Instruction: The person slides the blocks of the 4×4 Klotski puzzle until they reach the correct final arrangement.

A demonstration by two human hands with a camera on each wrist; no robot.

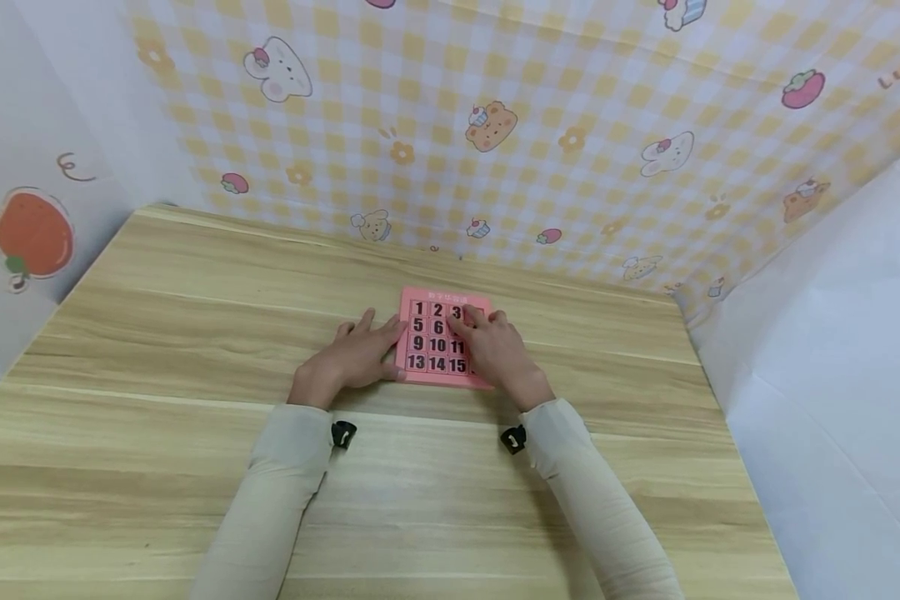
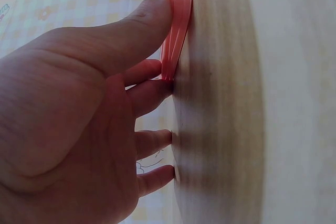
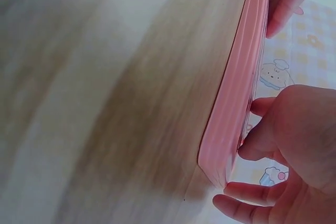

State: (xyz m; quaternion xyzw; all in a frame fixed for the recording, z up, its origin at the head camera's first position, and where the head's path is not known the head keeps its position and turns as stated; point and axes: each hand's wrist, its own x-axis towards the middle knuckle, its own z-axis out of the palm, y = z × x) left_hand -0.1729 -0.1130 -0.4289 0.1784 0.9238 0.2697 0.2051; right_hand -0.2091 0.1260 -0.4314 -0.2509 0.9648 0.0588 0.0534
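Observation:
A pink number slide puzzle [image 1: 442,383] with black numerals on its tiles lies on the table. At its left side is my left hand [image 1: 354,354], thumb at the near left corner and fingers against the left edge. In the left wrist view, the spread fingers [image 2: 152,144] are fairly straight, some tips down on the tabletop. My right hand [image 1: 498,350] reaches over the puzzle's right side, its fingertips on the tiles around the 3. It hides part of the right-hand columns. In the right wrist view, two fingers [image 3: 255,146] touch the puzzle's face and others extend past its corner.
The wood-grain table [image 1: 195,467] extends around the puzzle. Behind it hangs a yellow checked cloth [image 1: 420,108] with cartoon prints. White sheeting [image 1: 817,350] borders the right side, and another wall with a strawberry print [image 1: 33,233] stands at left.

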